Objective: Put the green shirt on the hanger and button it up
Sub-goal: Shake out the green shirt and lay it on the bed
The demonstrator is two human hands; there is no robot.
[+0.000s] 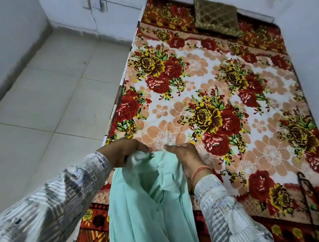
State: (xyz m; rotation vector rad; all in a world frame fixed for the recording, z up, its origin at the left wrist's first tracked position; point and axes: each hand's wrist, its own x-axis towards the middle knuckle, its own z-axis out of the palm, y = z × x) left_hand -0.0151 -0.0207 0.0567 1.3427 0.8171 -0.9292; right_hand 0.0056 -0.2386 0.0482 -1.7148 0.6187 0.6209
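I see my left hand [123,152] with fingers clamped on the green shirt [150,209], my right hand [184,155] pinching its top edge; the cloth hangs toward 6 o'clock over the bed [207,90]. A black hanger [306,189] (partly cut off) lies at 3 o'clock.

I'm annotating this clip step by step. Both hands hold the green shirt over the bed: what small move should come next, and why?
Probably lay the green shirt flat on the floral blanket and reach for the dark hanger lying near the right hand. The left hand and the right hand grip it bunched at the top, and the hanger is not in it yet.
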